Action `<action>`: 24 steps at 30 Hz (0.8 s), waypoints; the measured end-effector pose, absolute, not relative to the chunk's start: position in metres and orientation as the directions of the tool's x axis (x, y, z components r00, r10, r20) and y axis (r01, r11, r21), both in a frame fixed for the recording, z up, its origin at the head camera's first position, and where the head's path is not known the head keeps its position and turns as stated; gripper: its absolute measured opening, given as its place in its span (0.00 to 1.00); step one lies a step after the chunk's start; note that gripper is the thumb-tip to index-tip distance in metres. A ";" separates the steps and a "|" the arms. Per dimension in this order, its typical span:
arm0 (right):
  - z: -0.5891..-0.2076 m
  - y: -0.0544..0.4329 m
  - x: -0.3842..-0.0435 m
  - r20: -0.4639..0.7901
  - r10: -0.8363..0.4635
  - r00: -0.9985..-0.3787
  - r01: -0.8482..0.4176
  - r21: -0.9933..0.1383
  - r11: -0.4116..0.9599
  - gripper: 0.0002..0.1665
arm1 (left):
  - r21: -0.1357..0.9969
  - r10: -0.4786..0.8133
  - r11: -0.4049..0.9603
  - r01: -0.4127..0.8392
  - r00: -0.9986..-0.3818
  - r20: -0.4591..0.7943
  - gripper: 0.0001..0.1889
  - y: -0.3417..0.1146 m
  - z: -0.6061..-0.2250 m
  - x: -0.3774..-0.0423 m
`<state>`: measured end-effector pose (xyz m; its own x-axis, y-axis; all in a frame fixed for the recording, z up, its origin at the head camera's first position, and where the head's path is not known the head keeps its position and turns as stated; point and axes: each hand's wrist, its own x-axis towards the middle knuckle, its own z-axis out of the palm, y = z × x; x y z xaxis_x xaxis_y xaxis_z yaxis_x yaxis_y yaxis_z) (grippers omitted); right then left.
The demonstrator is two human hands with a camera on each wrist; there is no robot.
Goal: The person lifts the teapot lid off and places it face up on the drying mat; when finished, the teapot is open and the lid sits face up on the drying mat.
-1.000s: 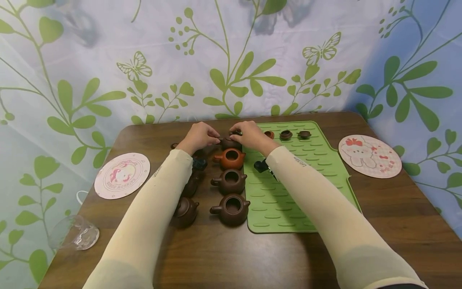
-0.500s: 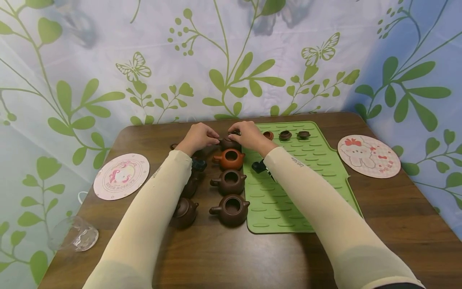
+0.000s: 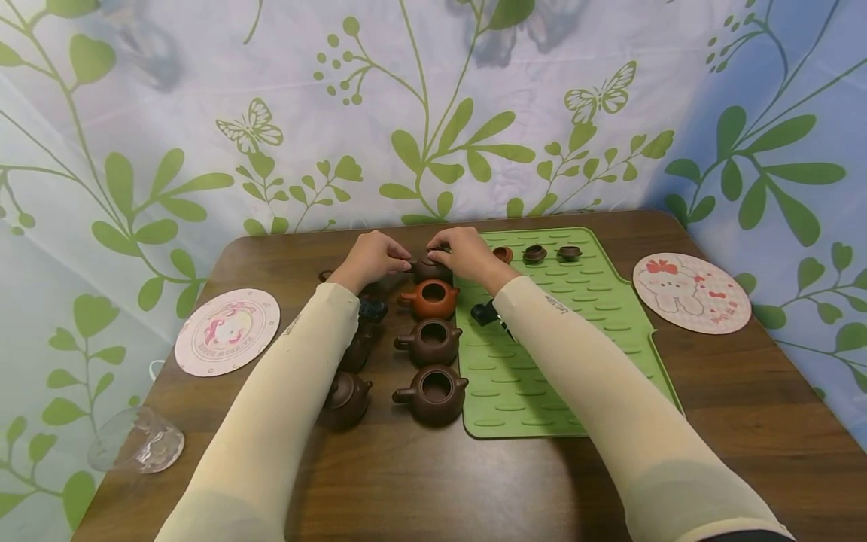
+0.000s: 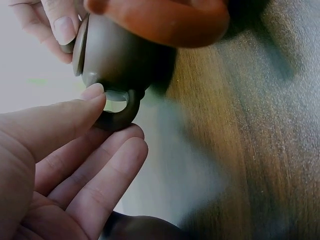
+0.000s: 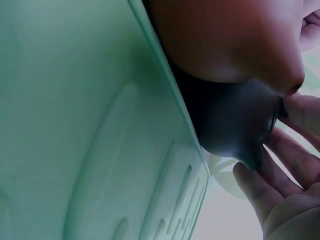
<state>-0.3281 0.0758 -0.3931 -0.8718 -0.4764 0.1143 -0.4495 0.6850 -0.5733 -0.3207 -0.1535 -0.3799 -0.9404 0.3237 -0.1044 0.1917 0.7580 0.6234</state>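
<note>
At the far end of a column of teapots stands a dark brown teapot (image 3: 427,269). My left hand (image 3: 371,260) pinches its looped handle (image 4: 131,111) between thumb and fingertips. From the other side my right hand (image 3: 467,256) holds the knob of its lid (image 4: 80,47), which sits at the pot's mouth. In the right wrist view, fingertips of that hand are right by the dark spout (image 5: 247,154). Directly in front is an orange-brown teapot (image 3: 430,299) without a lid, its round mouth open upward. My fingers cover much of the dark pot in the head view.
Two lidless brown teapots (image 3: 433,342) continue the column toward me. Lidded teapots (image 3: 347,403) stand left, partly under my left sleeve. A green ridged mat (image 3: 542,316) bears three small lids (image 3: 534,254). Round placemats (image 3: 227,331) lie at both sides; a clear glass (image 3: 159,444) lies at left.
</note>
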 end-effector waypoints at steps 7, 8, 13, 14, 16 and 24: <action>-0.394 0.076 -0.327 0.119 -0.466 -0.877 -0.442 -0.582 0.683 0.16 | 0.620 0.329 0.758 0.202 -0.939 -0.096 0.11 -0.154 -0.381 -0.320; -0.395 0.076 -0.327 0.119 -0.464 -0.878 -0.441 -0.583 0.683 0.16 | 0.621 0.331 0.757 0.203 -0.939 -0.096 0.12 -0.154 -0.381 -0.320; -0.395 0.078 -0.327 0.119 -0.457 -0.881 -0.434 -0.586 0.685 0.16 | 0.626 0.333 0.752 0.203 -0.938 -0.096 0.12 -0.154 -0.381 -0.320; -0.395 0.078 -0.327 0.120 -0.456 -0.882 -0.433 -0.587 0.684 0.16 | 0.627 0.334 0.752 0.205 -0.938 -0.094 0.12 -0.154 -0.381 -0.320; -0.395 0.078 -0.327 0.121 -0.453 -0.883 -0.431 -0.591 0.682 0.16 | 0.626 0.336 0.751 0.209 -0.937 -0.091 0.12 -0.153 -0.381 -0.320; -0.394 0.079 -0.326 0.134 -0.448 -0.884 -0.429 -0.617 0.660 0.16 | 0.621 0.335 0.755 0.209 -0.938 -0.092 0.12 -0.154 -0.381 -0.320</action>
